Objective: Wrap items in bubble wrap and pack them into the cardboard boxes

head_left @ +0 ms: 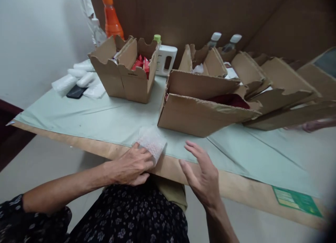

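Note:
A piece of clear bubble wrap [152, 142] lies at the front edge of the table, folded or wrapped into a small packet; what it may contain cannot be made out. My left hand [135, 164] is on its near left side, with curled fingers pressing and gripping the wrap. To the right of the packet, my right hand [202, 173] hovers over the table edge, fingers apart and holding nothing. Just beyond it stands a long open cardboard box [204, 113] with dark red cloth inside.
A cardboard box [131, 84] with red packets stands at back left, near an orange bottle [112, 19] and a white jug [166, 59]. Several bubble-wrapped bundles [64, 84] lie around a black flat object [76, 91]. More divided boxes [283, 78] fill the right.

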A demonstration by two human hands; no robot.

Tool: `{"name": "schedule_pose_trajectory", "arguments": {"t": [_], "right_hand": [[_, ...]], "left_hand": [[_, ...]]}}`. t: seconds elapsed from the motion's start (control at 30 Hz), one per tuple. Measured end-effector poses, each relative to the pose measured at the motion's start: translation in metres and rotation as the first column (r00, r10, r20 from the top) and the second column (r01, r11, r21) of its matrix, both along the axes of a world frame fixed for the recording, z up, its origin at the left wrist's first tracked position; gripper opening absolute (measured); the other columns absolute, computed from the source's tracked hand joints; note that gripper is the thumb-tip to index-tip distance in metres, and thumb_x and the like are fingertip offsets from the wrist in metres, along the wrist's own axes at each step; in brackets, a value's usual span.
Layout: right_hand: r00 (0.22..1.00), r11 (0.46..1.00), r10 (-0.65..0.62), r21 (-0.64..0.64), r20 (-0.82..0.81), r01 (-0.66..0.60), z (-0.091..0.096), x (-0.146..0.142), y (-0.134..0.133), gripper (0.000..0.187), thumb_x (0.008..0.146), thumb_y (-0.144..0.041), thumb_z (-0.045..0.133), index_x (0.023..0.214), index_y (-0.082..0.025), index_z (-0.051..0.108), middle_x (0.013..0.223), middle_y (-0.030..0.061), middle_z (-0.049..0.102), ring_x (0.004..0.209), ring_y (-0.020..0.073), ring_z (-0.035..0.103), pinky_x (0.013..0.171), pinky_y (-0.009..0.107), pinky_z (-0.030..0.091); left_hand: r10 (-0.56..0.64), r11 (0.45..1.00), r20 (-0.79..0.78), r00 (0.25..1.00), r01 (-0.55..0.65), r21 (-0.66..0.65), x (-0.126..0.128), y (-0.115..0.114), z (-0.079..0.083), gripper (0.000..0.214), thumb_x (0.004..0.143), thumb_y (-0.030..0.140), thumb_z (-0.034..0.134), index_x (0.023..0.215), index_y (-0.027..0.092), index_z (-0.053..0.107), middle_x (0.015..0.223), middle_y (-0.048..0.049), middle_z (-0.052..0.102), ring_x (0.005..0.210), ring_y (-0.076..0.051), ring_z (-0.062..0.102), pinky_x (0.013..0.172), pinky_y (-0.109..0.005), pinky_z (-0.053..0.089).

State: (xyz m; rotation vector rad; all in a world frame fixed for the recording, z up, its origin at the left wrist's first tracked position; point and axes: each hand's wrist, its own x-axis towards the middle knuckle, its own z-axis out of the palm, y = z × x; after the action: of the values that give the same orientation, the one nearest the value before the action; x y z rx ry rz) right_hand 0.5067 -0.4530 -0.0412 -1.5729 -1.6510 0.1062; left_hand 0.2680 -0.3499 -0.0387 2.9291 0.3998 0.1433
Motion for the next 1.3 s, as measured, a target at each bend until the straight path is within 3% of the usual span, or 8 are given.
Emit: {"name": "schedule_pose_trajectory", "arguments": {"t": [0.17,0.3,0.4,0.6,0.8,1.03,1.2,1.3], "right_hand": [[0.961,0.955,0.222,-0.235,0.162,-0.181,0.023,-0.040,0.051,0.059,0.092,-0.044,0.066,0.143,-0.018,0.055,0.154,0.0186,0.054,0.135,0.0352,0.056,0.107,0.056,0.049],[0.983,0.965,0.087,-0.259,0.163,-0.043,0.008,-0.032,0.070,0.035,0.094,-0.025,0.053,0.124,-0.018,0.070,0.123,0.0140,0.076,0.108,0.0293,0.071,0.095,0.047,0.053],[0.986,0.974,-0.151,-0.180,-0.076,0.135,-0.016,-0.002,0.048,0.027,0.095,-0.024,0.050,0.102,-0.019,0.076,0.095,0.0083,0.080,0.085,0.0229,0.073,0.082,0.037,0.056],[0.734,0.875,-0.482,-0.307,-0.478,0.375,-0.040,0.027,-0.030,0.035,0.088,-0.045,0.069,0.105,-0.017,0.076,0.097,0.0104,0.080,0.091,0.0282,0.075,0.085,0.042,0.060],[0.713,0.893,-0.449,-0.237,-0.539,0.382,-0.034,0.053,-0.045,0.069,0.088,-0.057,0.068,0.143,-0.016,0.058,0.142,0.0175,0.064,0.132,0.0347,0.060,0.108,0.052,0.050],[0.521,0.915,-0.399,-0.292,-0.754,0.278,-0.027,0.100,-0.051,0.075,0.086,-0.070,0.060,0.142,-0.020,0.055,0.121,0.0183,0.075,0.100,0.0284,0.074,0.073,0.038,0.058],[0.671,0.884,-0.444,-0.412,-0.594,0.219,-0.028,0.094,-0.054,0.059,0.076,-0.049,0.081,0.125,-0.020,0.067,0.104,0.0096,0.075,0.091,0.0217,0.071,0.077,0.035,0.058],[0.733,0.906,-0.395,-0.368,-0.554,0.210,-0.027,0.079,-0.047,0.047,0.082,-0.042,0.076,0.123,-0.019,0.070,0.088,0.0032,0.069,0.077,0.0161,0.066,0.069,0.031,0.056]], "left_hand": [[0.017,1.000,0.056,0.998,-0.016,-0.026,0.015,-0.003,-0.003,0.018,0.081,0.028,0.068,0.097,0.021,0.074,0.109,-0.0129,0.073,0.107,-0.036,0.061,0.102,-0.058,0.040],[-0.083,0.996,0.136,0.987,0.085,-0.009,0.024,-0.006,-0.005,0.018,0.083,0.032,0.069,0.089,0.017,0.074,0.127,-0.0177,0.070,0.128,-0.040,0.056,0.115,-0.063,0.032],[-0.121,0.993,0.292,0.949,0.118,0.027,0.018,-0.010,-0.007,0.019,0.089,0.033,0.065,0.093,0.016,0.072,0.142,-0.0185,0.063,0.139,-0.037,0.051,0.120,-0.059,0.031],[0.156,0.987,0.498,0.853,-0.111,-0.118,0.008,-0.009,-0.015,0.019,0.089,0.027,0.067,0.106,0.019,0.067,0.120,-0.0142,0.074,0.115,-0.030,0.068,0.104,-0.052,0.049],[0.412,0.910,0.379,0.829,-0.353,-0.217,0.027,0.001,-0.020,0.040,0.093,0.038,0.063,0.127,0.017,0.059,0.119,-0.0137,0.070,0.111,-0.031,0.065,0.094,-0.050,0.054],[0.404,0.914,0.201,0.892,-0.401,-0.056,0.031,-0.004,-0.034,0.042,0.089,0.034,0.067,0.126,0.013,0.062,0.128,-0.0196,0.064,0.117,-0.038,0.059,0.093,-0.054,0.052],[0.427,0.902,0.253,0.868,-0.387,-0.192,0.033,-0.008,-0.031,0.015,0.095,0.026,0.055,0.086,0.019,0.065,0.110,-0.0138,0.071,0.105,-0.032,0.064,0.088,-0.047,0.052],[0.503,0.822,0.194,0.842,-0.398,-0.407,0.035,-0.001,-0.013,0.016,0.094,0.029,0.054,0.086,0.021,0.064,0.088,-0.0049,0.073,0.083,-0.023,0.068,0.074,-0.036,0.053]]}}
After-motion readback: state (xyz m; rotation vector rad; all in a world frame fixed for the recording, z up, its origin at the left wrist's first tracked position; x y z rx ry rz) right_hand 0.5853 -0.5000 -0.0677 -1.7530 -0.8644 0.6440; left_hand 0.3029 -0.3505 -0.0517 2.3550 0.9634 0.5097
